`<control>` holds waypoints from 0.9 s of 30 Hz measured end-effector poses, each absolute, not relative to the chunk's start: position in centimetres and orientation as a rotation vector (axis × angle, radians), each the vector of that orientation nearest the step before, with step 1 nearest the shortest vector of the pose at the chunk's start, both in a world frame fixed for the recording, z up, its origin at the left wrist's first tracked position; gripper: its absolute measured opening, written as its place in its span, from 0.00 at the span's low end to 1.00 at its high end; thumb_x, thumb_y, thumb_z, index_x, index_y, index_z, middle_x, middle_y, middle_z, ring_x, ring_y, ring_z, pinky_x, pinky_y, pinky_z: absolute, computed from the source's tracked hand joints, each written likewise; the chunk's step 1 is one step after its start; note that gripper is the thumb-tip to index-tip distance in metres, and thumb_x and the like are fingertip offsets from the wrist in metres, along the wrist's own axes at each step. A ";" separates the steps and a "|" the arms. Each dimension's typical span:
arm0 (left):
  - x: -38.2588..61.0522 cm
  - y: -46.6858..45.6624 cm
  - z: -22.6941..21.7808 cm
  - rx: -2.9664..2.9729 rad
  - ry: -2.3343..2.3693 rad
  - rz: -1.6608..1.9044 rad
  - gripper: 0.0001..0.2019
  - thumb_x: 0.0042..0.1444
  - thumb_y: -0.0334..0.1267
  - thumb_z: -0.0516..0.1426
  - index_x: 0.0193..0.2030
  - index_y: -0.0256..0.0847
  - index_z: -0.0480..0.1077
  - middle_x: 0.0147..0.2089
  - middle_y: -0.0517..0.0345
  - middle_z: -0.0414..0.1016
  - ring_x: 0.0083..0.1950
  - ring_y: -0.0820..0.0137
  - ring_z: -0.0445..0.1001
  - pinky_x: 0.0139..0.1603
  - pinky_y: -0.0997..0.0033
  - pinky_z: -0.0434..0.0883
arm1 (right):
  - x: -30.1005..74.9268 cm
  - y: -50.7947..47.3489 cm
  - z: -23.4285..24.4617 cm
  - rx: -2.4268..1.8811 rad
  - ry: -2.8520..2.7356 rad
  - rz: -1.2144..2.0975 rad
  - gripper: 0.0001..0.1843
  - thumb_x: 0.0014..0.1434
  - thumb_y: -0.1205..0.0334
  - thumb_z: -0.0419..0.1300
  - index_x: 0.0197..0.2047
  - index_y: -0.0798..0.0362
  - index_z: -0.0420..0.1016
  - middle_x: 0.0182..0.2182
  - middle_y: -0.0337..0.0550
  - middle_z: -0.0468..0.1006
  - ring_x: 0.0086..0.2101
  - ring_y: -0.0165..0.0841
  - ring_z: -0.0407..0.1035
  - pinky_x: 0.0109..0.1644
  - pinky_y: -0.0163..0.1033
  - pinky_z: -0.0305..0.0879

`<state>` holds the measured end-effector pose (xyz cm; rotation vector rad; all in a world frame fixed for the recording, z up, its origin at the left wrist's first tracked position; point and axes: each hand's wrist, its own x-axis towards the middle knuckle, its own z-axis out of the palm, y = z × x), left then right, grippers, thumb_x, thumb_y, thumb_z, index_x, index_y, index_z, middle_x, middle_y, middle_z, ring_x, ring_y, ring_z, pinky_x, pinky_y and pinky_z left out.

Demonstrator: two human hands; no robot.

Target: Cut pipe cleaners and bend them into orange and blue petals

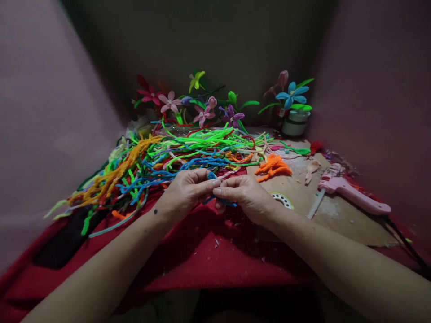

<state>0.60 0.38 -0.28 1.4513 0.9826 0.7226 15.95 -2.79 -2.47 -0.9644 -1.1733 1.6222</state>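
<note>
My left hand [188,188] and my right hand [245,195] meet at the middle of a red cloth [202,255]. Both pinch the same blue pipe cleaner [213,176], which is bent into a small loop between the fingertips, its ends trailing under my right hand. Just behind the hands lies a big loose heap of pipe cleaners [161,161] in green, blue, orange, red and yellow.
Finished pipe-cleaner flowers [202,105] stand along the back wall, some in a white jar [295,122]. On a brown board [336,215] at the right lie a pink glue gun [350,193], an orange pipe-cleaner piece [273,166] and a tape roll [283,199]. Pink walls close both sides.
</note>
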 end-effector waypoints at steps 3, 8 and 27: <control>0.5 0.3 0.0 1.474 0.983 0.680 0.12 0.47 0.42 0.61 0.24 0.36 0.67 0.18 0.66 0.60 0.18 0.82 0.53 0.17 0.80 0.49 | 16.0 -2.7 -2.8 -0.935 -1.165 1.646 0.11 0.44 0.58 0.66 0.21 0.58 0.73 0.17 0.40 0.75 0.19 0.25 0.65 0.27 0.33 0.60; 0.3 0.6 -0.6 1.408 0.895 0.633 0.10 0.47 0.40 0.61 0.24 0.36 0.67 0.18 0.65 0.61 0.18 0.82 0.55 0.18 0.80 0.51 | 16.0 -2.4 -2.9 -0.950 -1.138 1.724 0.12 0.39 0.60 0.68 0.19 0.58 0.71 0.15 0.39 0.74 0.17 0.28 0.66 0.25 0.34 0.61; 1.4 -0.2 -0.4 1.540 1.073 0.865 0.11 0.49 0.43 0.60 0.27 0.37 0.67 0.19 0.67 0.61 0.19 0.82 0.54 0.18 0.80 0.51 | 16.1 -2.2 -2.6 -1.030 -1.254 1.642 0.13 0.44 0.59 0.64 0.17 0.57 0.69 0.13 0.37 0.70 0.14 0.23 0.59 0.19 0.31 0.54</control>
